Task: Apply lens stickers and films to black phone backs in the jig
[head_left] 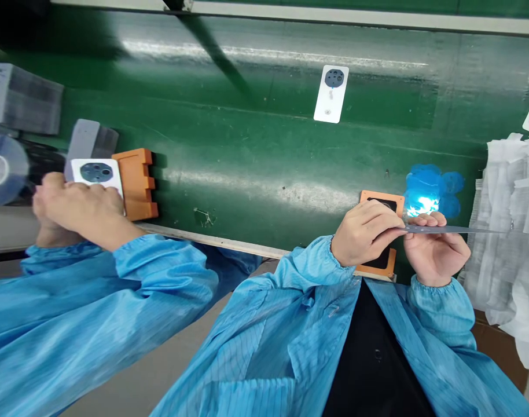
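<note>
My left hand (367,233) pinches the near end of a thin grey sheet (449,230), which I see almost edge-on. My right hand (436,250) is curled around the same sheet, its fingertips showing beyond it and its palm on the near side. Under my left hand lies an orange fixture (382,195) with a dark inset, partly covered by the hand and wrist. Blue round film pieces (425,185) with a bright reflection lie on the green table just past my right hand.
A white phone-back panel (331,101) lies farther back on the green table (230,145). White wrapping sheets (503,231) are heaped at the right. At the left, a co-worker's hands (80,208) are at a white panel (99,172) beside an orange block (136,185); a tape roll (6,169) stands near.
</note>
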A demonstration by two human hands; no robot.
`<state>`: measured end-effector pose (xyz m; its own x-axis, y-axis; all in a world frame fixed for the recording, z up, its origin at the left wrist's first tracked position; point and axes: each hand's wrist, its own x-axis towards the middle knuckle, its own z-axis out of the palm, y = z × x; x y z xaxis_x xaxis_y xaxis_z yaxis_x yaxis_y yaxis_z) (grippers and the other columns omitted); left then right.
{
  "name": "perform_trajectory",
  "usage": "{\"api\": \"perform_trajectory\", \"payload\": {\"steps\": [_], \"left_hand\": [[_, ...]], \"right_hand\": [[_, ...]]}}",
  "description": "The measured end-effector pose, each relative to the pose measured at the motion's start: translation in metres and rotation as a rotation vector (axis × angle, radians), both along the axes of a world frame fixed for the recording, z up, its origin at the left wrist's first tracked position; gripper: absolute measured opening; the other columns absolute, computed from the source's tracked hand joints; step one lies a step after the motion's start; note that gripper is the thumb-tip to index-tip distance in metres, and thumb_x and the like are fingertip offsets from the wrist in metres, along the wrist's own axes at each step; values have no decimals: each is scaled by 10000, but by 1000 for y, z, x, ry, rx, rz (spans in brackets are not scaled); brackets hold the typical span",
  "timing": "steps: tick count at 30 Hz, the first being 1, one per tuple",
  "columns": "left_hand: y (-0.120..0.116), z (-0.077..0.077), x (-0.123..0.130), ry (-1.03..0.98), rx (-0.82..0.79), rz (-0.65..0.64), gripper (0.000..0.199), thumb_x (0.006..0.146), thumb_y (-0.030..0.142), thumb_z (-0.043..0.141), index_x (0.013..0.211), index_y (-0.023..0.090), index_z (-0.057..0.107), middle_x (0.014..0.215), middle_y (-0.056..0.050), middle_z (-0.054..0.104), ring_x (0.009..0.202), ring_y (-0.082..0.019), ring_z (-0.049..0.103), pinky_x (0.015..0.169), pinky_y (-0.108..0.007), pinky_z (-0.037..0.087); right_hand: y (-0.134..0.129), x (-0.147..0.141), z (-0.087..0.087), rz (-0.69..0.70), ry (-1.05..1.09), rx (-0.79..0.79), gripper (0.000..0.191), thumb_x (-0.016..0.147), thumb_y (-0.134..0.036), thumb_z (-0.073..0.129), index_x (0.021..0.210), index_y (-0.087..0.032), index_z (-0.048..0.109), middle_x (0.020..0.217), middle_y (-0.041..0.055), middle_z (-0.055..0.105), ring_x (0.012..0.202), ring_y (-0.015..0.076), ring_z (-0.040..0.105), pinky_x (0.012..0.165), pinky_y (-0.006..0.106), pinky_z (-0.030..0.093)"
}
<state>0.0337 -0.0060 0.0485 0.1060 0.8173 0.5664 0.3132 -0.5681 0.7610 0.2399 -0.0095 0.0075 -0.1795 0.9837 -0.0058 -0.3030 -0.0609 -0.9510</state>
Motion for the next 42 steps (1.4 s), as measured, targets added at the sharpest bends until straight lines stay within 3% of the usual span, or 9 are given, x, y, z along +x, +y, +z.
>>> {"api": "perform_trajectory", "payload": {"steps": [5,9,20,26,30,33,35,38,42], "left_hand": [[10,-20,-6,-406,-616,-255,336,863,456,836,928,139,747,857,-52,766,771,-170,723,770,-320,601],[14,-36,-7,-786,-974,-455,515,619,519,989,833,128,728,786,-34,751,685,-151,711,724,-305,616],[18,-32,-20,-599,-785,-446,498,719,614,904,757,157,710,940,-111,813,977,-261,792,916,-434,639],[20,-43,-18,-494,-860,-271,503,674,558,943,789,139,690,775,-33,748,758,-171,729,757,-318,590],[82,-41,-43,-401,-761,-220,637,699,485,941,1156,170,628,1064,-94,774,996,-221,745,902,-355,584],[161,-31,-70,-91,-579,148,452,905,368,773,1248,166,559,1293,-151,700,1221,-235,672,1078,-380,514],[212,-27,-79,262,-622,380,550,888,292,796,1333,153,505,1432,-178,610,1342,-265,589,1156,-393,452],[261,-27,-75,499,-755,505,820,691,264,954,1338,115,473,1529,-255,497,1470,-401,435,1219,-552,361],[282,-31,-58,446,-785,501,952,520,255,1035,1273,75,482,1552,-357,421,1507,-540,313,1196,-738,270]], "right_hand": [[-7,-4,38,-71,-273,217,261,931,-246,629,1182,-313,655,953,48,681,763,246,663,706,450,577],[-9,-8,67,-81,-396,343,396,875,-260,764,1256,-292,659,1164,94,709,907,279,726,742,454,638],[-1,-26,67,36,-736,605,299,979,-168,605,1205,-308,741,1083,50,773,933,240,753,805,404,631],[15,-26,41,-148,-770,457,87,891,-333,800,860,-254,782,783,17,783,689,230,735,639,374,611],[82,-30,31,-307,-399,187,283,733,-375,935,857,-202,748,849,29,803,778,237,755,698,379,630],[145,-29,37,-346,-140,49,403,689,-427,955,929,-215,709,989,32,805,951,228,755,849,386,639],[163,-31,40,-310,-143,-6,372,773,-509,881,941,-234,695,966,42,798,903,220,756,828,417,652],[133,-37,42,-234,-220,-51,411,779,-581,842,906,-218,698,823,41,775,748,194,741,724,391,654],[25,-22,63,-57,-351,-35,374,808,-520,845,957,-186,771,867,61,795,772,188,762,726,328,649]]}}
